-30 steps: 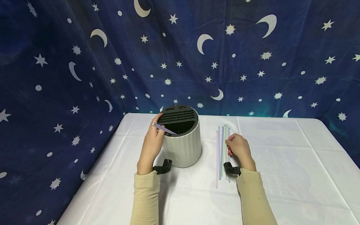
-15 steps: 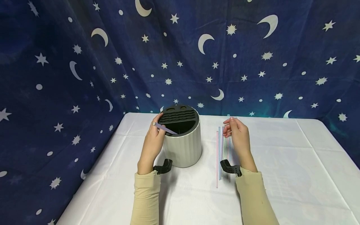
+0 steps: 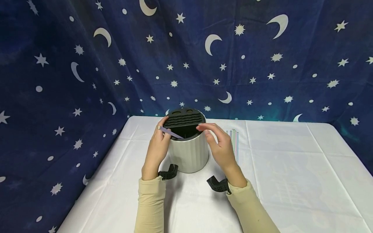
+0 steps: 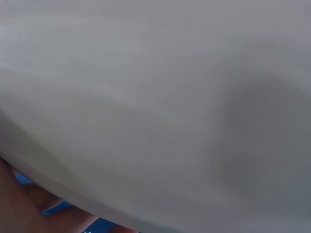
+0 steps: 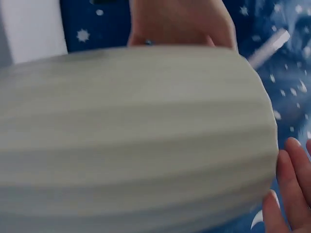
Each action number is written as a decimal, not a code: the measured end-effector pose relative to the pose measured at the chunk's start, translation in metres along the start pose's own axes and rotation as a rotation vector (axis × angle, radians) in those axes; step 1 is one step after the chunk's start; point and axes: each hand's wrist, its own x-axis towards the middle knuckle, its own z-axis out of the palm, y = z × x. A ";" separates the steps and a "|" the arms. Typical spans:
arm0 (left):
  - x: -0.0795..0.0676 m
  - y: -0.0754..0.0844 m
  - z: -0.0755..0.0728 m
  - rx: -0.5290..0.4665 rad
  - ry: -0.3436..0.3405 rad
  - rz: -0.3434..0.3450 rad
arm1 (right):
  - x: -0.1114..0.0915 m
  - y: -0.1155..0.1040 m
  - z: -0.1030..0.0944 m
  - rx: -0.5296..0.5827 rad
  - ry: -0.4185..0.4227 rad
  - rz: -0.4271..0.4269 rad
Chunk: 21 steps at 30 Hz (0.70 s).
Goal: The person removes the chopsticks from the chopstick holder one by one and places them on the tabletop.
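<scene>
A round, ribbed off-white bucket (image 3: 188,155) with a black grooved top (image 3: 183,119) stands mid-table. My left hand (image 3: 158,145) holds it at its left side, with the thumb at the rim. A purple straw (image 3: 172,132) slants out of the opening over that rim, across my left thumb. My right hand (image 3: 220,142) is at the bucket's right rim, with spread, bent fingers over the opening's edge and no thing visible in them. Several pastel straws (image 3: 237,145) lie side by side to the right, partly hidden by that hand. Close up, the bucket wall fills the left wrist view.
A white cloth covers the table (image 3: 285,168). Dark blue curtains (image 3: 163,48) with moons and stars hang behind and at the left. Each wrist carries a black camera mount (image 3: 218,184).
My right hand has risen off the row of straws and swung left to the bucket's rim, its fingers spreading. My left hand, the bucket and the purple straw stay put.
</scene>
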 end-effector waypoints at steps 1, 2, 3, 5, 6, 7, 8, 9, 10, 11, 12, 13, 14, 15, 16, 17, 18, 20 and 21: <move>0.000 0.000 0.000 0.001 -0.001 -0.003 | -0.001 -0.001 0.004 -0.038 -0.035 -0.023; 0.000 0.000 0.000 0.001 0.000 -0.007 | -0.001 -0.003 0.008 -0.090 -0.071 -0.046; 0.000 -0.001 0.000 0.000 -0.001 -0.009 | -0.001 -0.004 0.012 -0.151 -0.103 -0.064; 0.000 -0.002 -0.001 0.001 -0.003 -0.012 | -0.002 -0.006 0.020 -0.295 -0.154 -0.096; 0.000 -0.002 -0.001 -0.001 -0.003 -0.012 | -0.003 -0.008 0.024 -0.379 -0.170 -0.109; 0.000 -0.002 -0.001 -0.003 -0.007 -0.012 | -0.004 -0.010 0.028 -0.467 -0.182 -0.123; 0.000 -0.003 -0.001 -0.004 -0.007 -0.009 | -0.005 -0.012 0.032 -0.543 -0.191 -0.138; 0.000 -0.003 -0.001 -0.006 -0.007 -0.006 | -0.006 -0.014 0.036 -0.614 -0.195 -0.146; 0.000 -0.003 -0.002 -0.009 -0.006 -0.003 | -0.008 -0.017 0.040 -0.672 -0.197 -0.156; 0.000 -0.004 -0.002 -0.012 -0.007 0.002 | -0.009 -0.019 0.044 -0.716 -0.194 -0.163; 0.000 -0.004 -0.002 -0.018 -0.009 0.006 | -0.011 -0.021 0.048 -0.748 -0.188 -0.167; 0.000 -0.004 -0.002 -0.017 -0.010 0.010 | -0.012 -0.023 0.050 -0.771 -0.181 -0.169; 0.000 -0.003 -0.003 -0.017 -0.010 0.013 | -0.012 -0.025 0.052 -0.781 -0.174 -0.166; 0.000 -0.003 -0.002 -0.020 -0.011 0.015 | -0.013 -0.026 0.053 -0.781 -0.168 -0.162; 0.000 -0.003 -0.002 -0.020 -0.013 0.017 | -0.013 -0.027 0.053 -0.780 -0.163 -0.157; 0.000 -0.003 -0.002 -0.019 -0.015 0.018 | -0.013 -0.026 0.053 -0.779 -0.159 -0.151; 0.000 -0.003 -0.002 -0.018 -0.017 0.016 | -0.013 -0.027 0.052 -0.772 -0.158 -0.142; 0.000 -0.003 -0.001 -0.015 -0.016 0.009 | -0.012 -0.027 0.050 -0.749 -0.157 -0.128; 0.000 -0.003 -0.001 -0.017 -0.014 0.010 | -0.011 -0.026 0.049 -0.727 -0.154 -0.114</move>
